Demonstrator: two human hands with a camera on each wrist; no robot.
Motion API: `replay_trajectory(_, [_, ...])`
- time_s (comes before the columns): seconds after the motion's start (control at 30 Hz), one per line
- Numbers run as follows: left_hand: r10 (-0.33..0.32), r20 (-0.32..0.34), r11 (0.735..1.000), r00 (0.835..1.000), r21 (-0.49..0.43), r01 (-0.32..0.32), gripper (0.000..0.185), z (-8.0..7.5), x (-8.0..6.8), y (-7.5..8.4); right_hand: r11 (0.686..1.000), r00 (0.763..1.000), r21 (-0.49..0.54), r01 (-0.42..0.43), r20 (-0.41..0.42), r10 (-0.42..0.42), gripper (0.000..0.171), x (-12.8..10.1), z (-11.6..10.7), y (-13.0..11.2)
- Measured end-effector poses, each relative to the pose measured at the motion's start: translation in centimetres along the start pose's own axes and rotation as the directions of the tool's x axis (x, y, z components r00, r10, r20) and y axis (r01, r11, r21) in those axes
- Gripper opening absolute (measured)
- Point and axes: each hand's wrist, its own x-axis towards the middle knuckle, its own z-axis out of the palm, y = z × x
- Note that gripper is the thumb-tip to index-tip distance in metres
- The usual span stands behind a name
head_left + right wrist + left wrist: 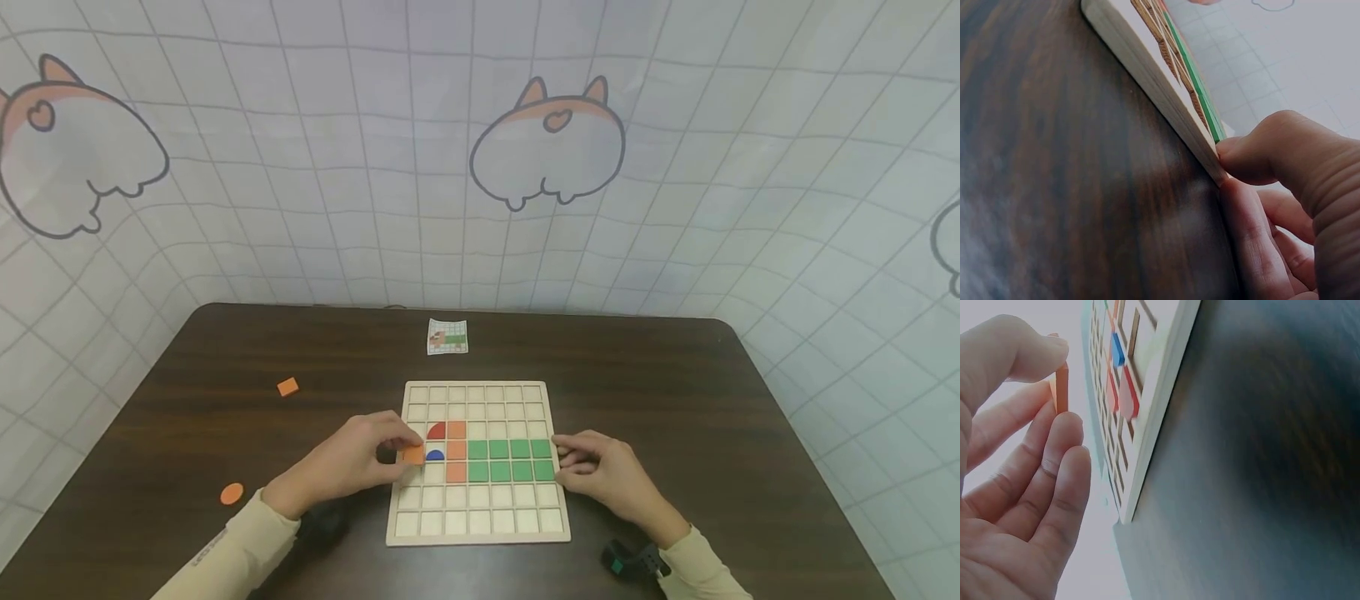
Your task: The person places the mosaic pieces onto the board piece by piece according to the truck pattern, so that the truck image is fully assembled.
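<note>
A wooden grid board (pixel 477 530) lies in the middle of the dark table (pixel 712 392). Its cells hold green squares (pixel 510 460), orange squares (pixel 456 451), a red quarter-circle (pixel 437 431) and a blue half-circle (pixel 435 454). My left hand (pixel 352 461) pinches an orange square tile (pixel 413 454) between thumb and fingertips, just over the board's left columns; the tile (pixel 1060 387) shows edge-on in the left wrist view beside the board (pixel 1160 406). My right hand (pixel 600 471) grips the board's right edge (pixel 1166 94), thumb on top near the green squares (pixel 1200 100).
A small pattern card (pixel 447 336) lies at the table's far side. A loose orange square (pixel 287 387) and an orange disc (pixel 231 493) lie on the table to the left. A printed fabric backdrop (pixel 547 142) surrounds the table.
</note>
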Motion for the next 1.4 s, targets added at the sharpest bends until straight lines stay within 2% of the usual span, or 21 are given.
replay_trajectory(0.4, [0.114, -0.011, 0.993, 0.993, -0.001, -0.114, 0.024, 1.0, 0.6, 0.5, 1.000, 1.000, -0.009, 0.017, -0.006, -0.017, 0.051, 0.3, -0.4, -0.3])
replay_trajectory(0.63, [0.091, 0.018, 0.995, 0.996, 0.025, -0.092, 0.023, 1.9, 1.0, 0.8, 1.000, 1.000, -0.001, -0.005, -0.007, 0.005, 0.051, 0.2, -0.1, -0.2])
replay_trajectory(0.8, [0.103, 0.019, 0.994, 0.995, 0.039, -0.104, 0.022, 2.3, 1.1, 1.0, 1.000, 1.000, 0.005, -0.004, -0.002, 0.004, 0.051, 0.1, 0.0, -0.1])
replay_trajectory(0.97, [0.111, 0.026, 0.993, 0.994, 0.036, -0.112, 0.022, 2.5, 1.2, 1.1, 1.000, 1.000, 0.004, -0.003, -0.006, 0.003, 0.051, 0.1, 0.1, 0.0])
replay_trajectory(1.4, [0.076, 0.043, 0.997, 0.996, 0.019, -0.077, 0.021, 2.7, 1.0, 0.9, 1.000, 1.000, 0.015, 0.011, -0.003, -0.011, 0.051, -0.1, 0.0, -0.3])
